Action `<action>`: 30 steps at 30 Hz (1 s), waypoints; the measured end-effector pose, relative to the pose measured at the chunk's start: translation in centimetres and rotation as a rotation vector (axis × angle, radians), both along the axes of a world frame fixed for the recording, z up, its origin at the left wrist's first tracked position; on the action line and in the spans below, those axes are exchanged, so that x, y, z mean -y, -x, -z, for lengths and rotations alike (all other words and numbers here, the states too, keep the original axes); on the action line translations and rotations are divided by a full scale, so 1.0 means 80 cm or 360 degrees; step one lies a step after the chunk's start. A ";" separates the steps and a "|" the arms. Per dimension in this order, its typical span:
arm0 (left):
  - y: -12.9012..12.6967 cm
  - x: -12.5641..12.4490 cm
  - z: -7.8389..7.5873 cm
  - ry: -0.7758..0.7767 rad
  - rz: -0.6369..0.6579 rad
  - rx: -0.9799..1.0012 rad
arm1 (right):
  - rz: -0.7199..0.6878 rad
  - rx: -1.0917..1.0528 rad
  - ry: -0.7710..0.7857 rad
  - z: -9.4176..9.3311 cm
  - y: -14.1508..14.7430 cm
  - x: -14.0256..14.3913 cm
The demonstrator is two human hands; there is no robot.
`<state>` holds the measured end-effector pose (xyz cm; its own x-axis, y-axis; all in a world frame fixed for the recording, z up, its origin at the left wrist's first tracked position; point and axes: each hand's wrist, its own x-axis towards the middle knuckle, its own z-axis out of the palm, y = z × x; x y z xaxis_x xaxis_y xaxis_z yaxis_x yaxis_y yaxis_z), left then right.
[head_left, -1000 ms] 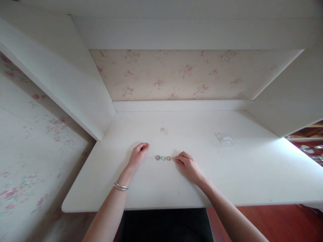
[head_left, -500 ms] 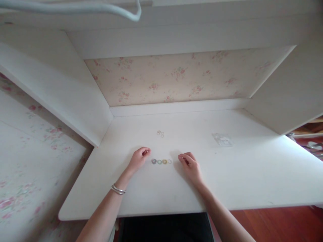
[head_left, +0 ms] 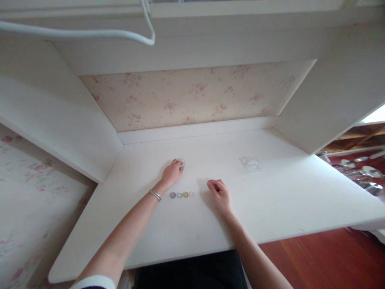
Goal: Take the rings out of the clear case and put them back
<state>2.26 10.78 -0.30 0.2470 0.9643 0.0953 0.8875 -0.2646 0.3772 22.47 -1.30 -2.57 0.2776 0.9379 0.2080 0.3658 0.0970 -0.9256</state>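
The thin rings (head_left: pixel 181 159) lie on the tabletop (head_left: pixel 276 196) at the fingertips of the left hand (head_left: pixel 172 172), the nearer hand; whether its fingers grip one cannot be determined. The right hand (head_left: pixel 220 196), fingers curled together, is right of the four-ring row (head_left: pixel 182 195), which runs left to right.

The desk (head_left: pixel 270 200) looks smooth, with a soft sheen. The bracelet (head_left: pixel 155 195) seems of metal, polished — it shines. The packet (head_left: pixel 250 163) appears clear, glossy plastic; the floor (head_left: pixel 309 253), glossy wood; the wallpaper (head_left: pixel 183 94), matt paper.
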 end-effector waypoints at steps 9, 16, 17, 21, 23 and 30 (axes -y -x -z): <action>0.006 -0.002 0.005 0.0122 0.0163 -0.0089 | -0.0015 -0.0025 0.0007 0.001 0.002 -0.002; 0.009 0.050 -0.015 0.0173 0.0337 0.0042 | -0.0073 0.0005 0.0019 -0.002 0.002 0.000; 0.008 0.059 -0.022 0.0160 0.0374 0.0083 | -0.0073 0.0010 0.0018 -0.002 0.003 0.000; 0.001 0.090 -0.041 0.0165 0.0580 0.0158 | -0.0062 0.0032 0.0025 -0.002 0.004 0.000; -0.004 0.101 -0.044 0.0175 0.0662 0.0120 | -0.0078 0.0040 0.0029 -0.003 0.004 0.000; -0.019 0.112 -0.033 0.0142 0.0776 -0.0029 | -0.0101 0.0036 0.0040 -0.003 0.004 0.001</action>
<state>3.80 1.81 2.36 0.6722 0.7404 0.0092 0.6752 -0.6180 0.4027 22.16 -1.40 -2.33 0.2131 0.9585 0.1895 0.3806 0.0973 -0.9196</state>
